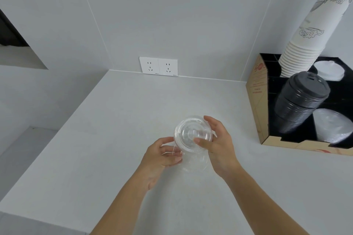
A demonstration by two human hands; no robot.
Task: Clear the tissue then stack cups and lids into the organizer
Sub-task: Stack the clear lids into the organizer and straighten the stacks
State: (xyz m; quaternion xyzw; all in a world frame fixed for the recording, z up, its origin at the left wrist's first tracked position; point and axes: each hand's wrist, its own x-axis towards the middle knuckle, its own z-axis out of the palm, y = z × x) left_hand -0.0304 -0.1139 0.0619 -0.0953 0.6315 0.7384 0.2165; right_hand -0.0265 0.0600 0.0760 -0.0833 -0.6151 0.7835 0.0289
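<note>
My right hand (pixel 217 147) grips a clear plastic lid (pixel 191 133) by its rim, thumb on its top, tilted toward me above the white counter (pixel 114 139). Just below and left, my left hand (pixel 162 156) pinches another clear plastic lid (pixel 193 162), which is faint against the counter. At the right stands a cardboard organizer (pixel 256 101) with black compartments. It holds a tall stack of white paper cups (pixel 305 44), a stack of black lids (pixel 299 105), white lids (pixel 329 70) at the back and clear lids (pixel 332 128) at the front. I see no tissue.
A double wall socket (pixel 158 66) sits on the back wall just above the counter. The counter's left edge drops to a lower ledge (pixel 24 149). A dark recess (pixel 11 36) opens in the left wall.
</note>
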